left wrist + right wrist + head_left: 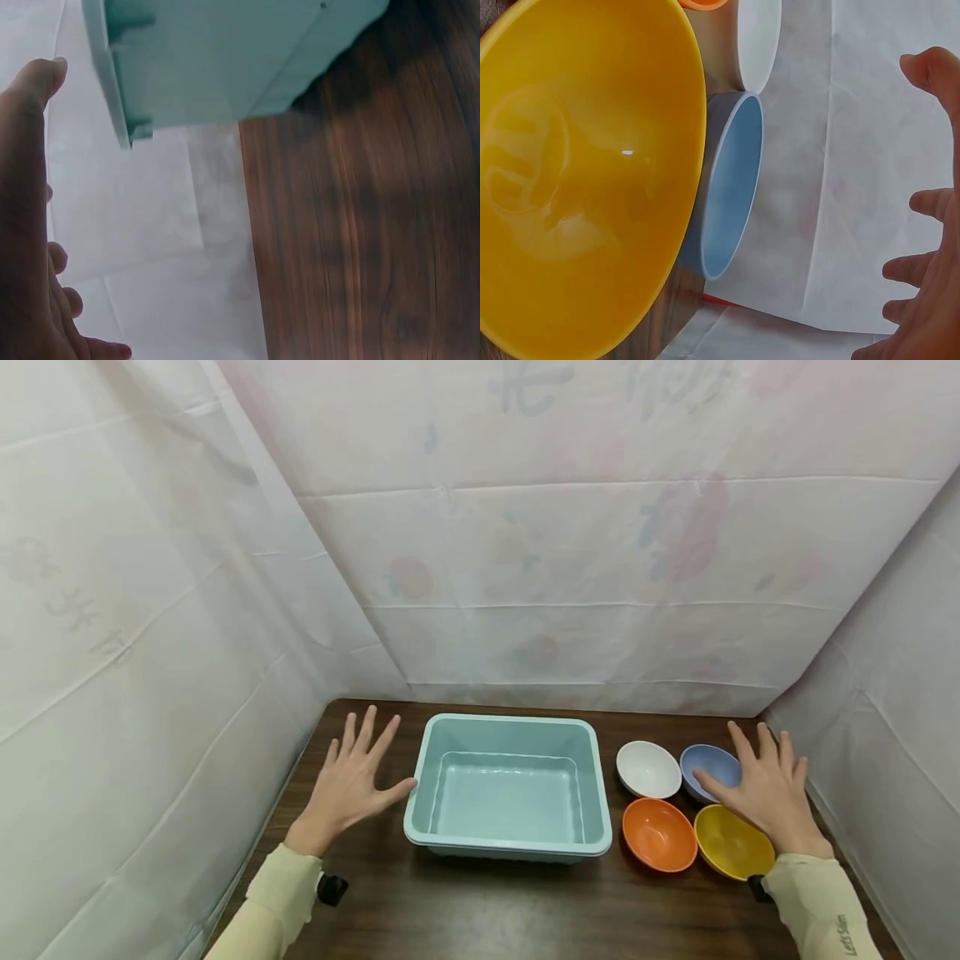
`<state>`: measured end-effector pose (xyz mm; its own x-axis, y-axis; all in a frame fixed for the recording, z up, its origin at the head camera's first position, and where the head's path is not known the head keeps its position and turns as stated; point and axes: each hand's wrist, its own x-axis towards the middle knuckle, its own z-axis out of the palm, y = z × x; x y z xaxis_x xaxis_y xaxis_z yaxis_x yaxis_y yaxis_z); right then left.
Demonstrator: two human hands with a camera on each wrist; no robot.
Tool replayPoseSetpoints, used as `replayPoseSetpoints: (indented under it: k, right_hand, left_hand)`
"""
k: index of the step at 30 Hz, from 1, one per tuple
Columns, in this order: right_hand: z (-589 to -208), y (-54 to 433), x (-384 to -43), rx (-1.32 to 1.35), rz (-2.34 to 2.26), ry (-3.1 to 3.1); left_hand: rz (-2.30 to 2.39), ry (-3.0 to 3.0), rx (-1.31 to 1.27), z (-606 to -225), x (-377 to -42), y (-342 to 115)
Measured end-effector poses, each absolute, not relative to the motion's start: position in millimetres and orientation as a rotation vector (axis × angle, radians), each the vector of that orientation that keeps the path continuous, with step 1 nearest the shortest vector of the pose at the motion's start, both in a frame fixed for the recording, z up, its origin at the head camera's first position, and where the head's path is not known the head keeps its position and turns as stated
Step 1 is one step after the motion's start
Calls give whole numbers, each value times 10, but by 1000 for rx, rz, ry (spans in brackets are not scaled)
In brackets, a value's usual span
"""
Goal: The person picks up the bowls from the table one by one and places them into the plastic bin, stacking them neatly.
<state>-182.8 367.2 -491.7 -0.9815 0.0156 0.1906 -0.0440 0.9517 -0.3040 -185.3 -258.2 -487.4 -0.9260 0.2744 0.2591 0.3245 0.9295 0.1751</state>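
A pale green rectangular basin (510, 785) stands in the middle of the table, its inside bare. My left hand (351, 783) is spread at its left side, with the thumb near the rim; whether it touches cannot be told. Over the bowls on the right hovers my right hand (768, 789), fingers spread and holding nothing. Beneath and beside it are a blue bowl (731, 187) and a yellow bowl (592, 172), each partly covered by that hand in the head view. A white bowl (648, 769) and an orange bowl (659, 835) sit between basin and right hand.
The dark wooden table (480, 914) reaches to white cloth sheets (570, 585) hung at the back and both sides. A dark wrist strap piece (332, 889) shows at the left cuff.
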Motion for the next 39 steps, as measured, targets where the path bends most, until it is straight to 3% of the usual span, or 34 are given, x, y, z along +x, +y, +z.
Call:
replayPoseSetpoints:
  k: [11, 29, 39]
  right_hand:
    - [-4975, 3662, -1811, 40, 453, -2910]
    - [-5006, 3600, -1798, 51, 460, -2915]
    - [-5008, 3545, -1813, 98, 475, -2902]
  left_hand:
    - [-341, -2829, -594, -4866, -1817, -2256]
    - [-442, -2685, -1040, -4893, -1841, -2072]
    - [-401, -2681, -1087, -4933, -1814, -2046]
